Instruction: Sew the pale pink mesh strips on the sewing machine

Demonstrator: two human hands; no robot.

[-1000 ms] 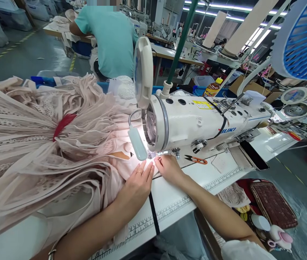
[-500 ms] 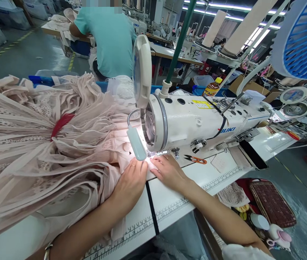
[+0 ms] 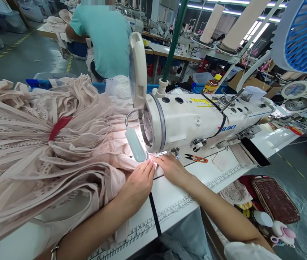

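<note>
A white sewing machine (image 3: 183, 122) with its lamp lit stands before me. Pale pink fabric (image 3: 121, 162) runs from a large heap on the left to the needle area. My left hand (image 3: 141, 180), a ring on one finger, is closed on this fabric just in front of the grey-green lamp (image 3: 135, 145). Beside it, my right hand (image 3: 171, 169) holds the fabric's edge with its fingertips, close to the presser foot. A small bit of cloth shows between the hands. The needle and the left thumb are hidden. Orange-handled thread snips (image 3: 196, 158) lie right of my right hand.
A red tie (image 3: 59, 128) binds the fabric heap. The table edge (image 3: 139, 231) carries a printed ruler. A blue fan (image 3: 302, 36) hangs upper right, near thread cones (image 3: 212, 23). Ahead sits a person in a turquoise shirt (image 3: 104, 39). A wicker basket (image 3: 275, 198) is lower right.
My left hand has moved right and slightly forward, closer to my right hand. My right hand's fingers have drawn closer together on the fabric. The view has shifted slightly.
</note>
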